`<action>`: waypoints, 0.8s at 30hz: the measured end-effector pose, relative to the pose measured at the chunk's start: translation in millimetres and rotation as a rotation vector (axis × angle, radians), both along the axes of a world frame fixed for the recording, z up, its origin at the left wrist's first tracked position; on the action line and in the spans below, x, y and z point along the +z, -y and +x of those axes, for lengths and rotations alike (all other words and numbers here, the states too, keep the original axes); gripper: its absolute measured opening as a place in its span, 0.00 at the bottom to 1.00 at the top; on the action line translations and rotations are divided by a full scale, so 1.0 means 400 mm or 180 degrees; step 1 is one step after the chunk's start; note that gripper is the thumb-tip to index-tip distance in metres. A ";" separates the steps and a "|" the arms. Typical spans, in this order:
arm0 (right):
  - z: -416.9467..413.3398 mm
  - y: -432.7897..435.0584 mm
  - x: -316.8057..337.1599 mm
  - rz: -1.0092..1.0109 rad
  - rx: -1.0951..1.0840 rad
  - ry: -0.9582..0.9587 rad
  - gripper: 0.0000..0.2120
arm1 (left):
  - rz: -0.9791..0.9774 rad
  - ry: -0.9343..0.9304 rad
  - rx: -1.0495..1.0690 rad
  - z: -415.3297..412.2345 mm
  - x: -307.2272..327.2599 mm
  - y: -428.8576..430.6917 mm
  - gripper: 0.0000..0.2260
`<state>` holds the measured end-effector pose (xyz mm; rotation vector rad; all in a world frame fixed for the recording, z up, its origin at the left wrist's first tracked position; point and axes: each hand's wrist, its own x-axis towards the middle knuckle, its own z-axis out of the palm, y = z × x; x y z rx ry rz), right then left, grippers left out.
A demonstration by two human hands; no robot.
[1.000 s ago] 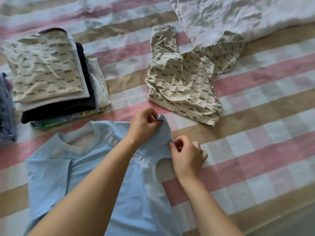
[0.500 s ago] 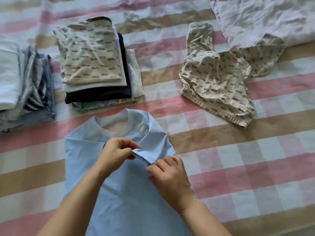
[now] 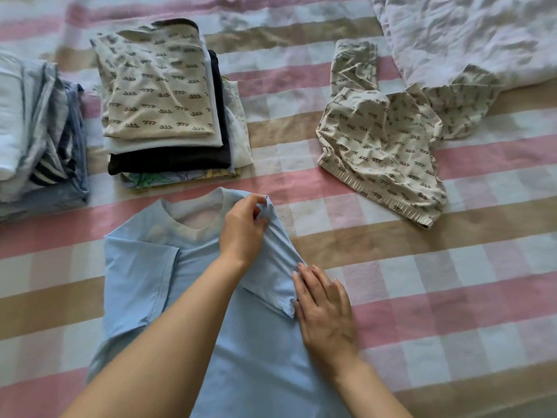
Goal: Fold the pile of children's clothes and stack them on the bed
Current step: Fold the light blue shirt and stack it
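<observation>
The blue shirt (image 3: pixel 141 297) lay at six o'clock on the bed (image 3: pixel 422 282). The left hand (image 3: pixel 242 230) pinched its shoulder; the right hand (image 3: pixel 327 309) pressed flat, fingers (image 3: pixel 316 277) straight. Limp and light (probably), best gripped at seams.

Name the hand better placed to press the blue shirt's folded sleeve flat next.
Right, probably: the right hand lies flat at the sleeve hem of the blue shirt, while the left hand pinches fabric up at the shoulder.

I'm losing the hem of the shirt (image 3: pixel 259 351) past the bottom edge, and the blue pile (image 3: pixel 45 131) is running off left.
</observation>
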<state>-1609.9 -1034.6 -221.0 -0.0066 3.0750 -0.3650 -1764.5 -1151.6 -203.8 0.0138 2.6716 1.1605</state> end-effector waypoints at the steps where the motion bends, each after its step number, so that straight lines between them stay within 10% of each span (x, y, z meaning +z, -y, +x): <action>1: 0.009 -0.003 -0.005 0.0056 -0.0051 0.0019 0.21 | -0.0217 -0.0227 -0.0087 0.005 0.000 -0.001 0.12; 6: 0.046 0.010 -0.017 -0.0107 0.0113 -0.0179 0.23 | -0.0720 -0.1775 -0.1081 0.103 -0.004 0.028 0.13; 13: 0.069 0.016 -0.028 0.0295 0.0445 -0.0123 0.26 | -0.1905 -0.0840 -0.1927 0.269 -0.044 0.095 0.23; 24: 0.388 -0.008 0.041 -0.0892 -0.0372 -0.0114 0.20 | -0.0412 -0.0643 0.0615 0.570 0.020 0.366 0.16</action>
